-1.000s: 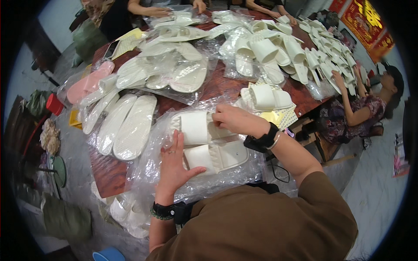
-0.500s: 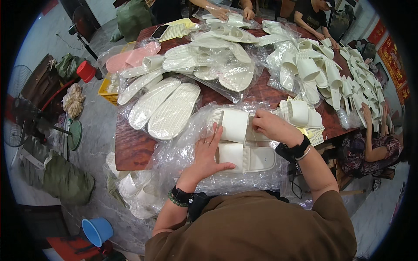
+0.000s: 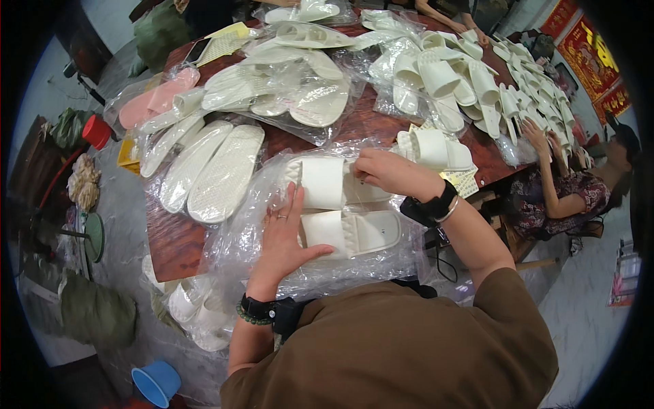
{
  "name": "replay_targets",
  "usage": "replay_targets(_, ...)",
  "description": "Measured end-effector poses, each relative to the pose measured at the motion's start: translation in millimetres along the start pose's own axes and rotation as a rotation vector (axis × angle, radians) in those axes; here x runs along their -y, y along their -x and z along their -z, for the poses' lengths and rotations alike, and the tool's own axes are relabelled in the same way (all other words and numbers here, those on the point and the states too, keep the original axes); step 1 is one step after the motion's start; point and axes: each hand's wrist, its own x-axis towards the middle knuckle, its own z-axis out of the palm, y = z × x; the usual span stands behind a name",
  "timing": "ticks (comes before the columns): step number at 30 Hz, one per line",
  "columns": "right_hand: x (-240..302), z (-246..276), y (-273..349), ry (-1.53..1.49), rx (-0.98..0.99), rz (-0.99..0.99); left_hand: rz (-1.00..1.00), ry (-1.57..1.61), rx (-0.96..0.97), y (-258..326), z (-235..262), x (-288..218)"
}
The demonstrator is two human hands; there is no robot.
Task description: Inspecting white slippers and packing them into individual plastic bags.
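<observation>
Two white slippers lie side by side on layers of clear plastic bags (image 3: pixel 225 245) before me: a farther slipper (image 3: pixel 322 183) and a nearer slipper (image 3: pixel 378 233). Across their left ends spreads my left hand (image 3: pixel 279 235), its fingers touching the farther strap's side and its thumb on the nearer strap. My right hand (image 3: pixel 388 172) is closed, fingertips bent down onto the insole of the farther slipper, just right of the strap. Whatever its fingers pinch, if anything, is hidden. Right beyond it, another pair of white slippers (image 3: pixel 436 150) rests on a yellow sticker sheet (image 3: pixel 461 183).
Bagged white slippers (image 3: pixel 228 174) and a pink pair (image 3: pixel 160 99) cover the far left of the red-brown table (image 3: pixel 174 238). A large slipper pile (image 3: pixel 470 82) fills the right side, where a co-worker's hands (image 3: pixel 538 140) reach in. A blue bucket (image 3: pixel 157 382) stands lower left.
The whole view has swung, so the table and slippers sit farther left and a little higher in the picture. Both my hands keep nearly the same places on the slippers.
</observation>
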Motion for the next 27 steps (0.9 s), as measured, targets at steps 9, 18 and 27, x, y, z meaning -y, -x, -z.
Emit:
replay_targets(9,-4.3,-0.8,-5.7,0.032,0.024,0.02,-0.007,-0.048,-0.006,-6.0,1.7,0.6)
replay_targets(18,-0.1,-5.5,-6.3,0.111,-0.026,0.115,-0.027,-0.032,0.001,-2.1,3.8,-1.0)
replay_targets(27,7.2,2.2,-10.3,0.201,0.047,0.159,0.001,-0.031,0.019,-0.5,3.4,-2.4)
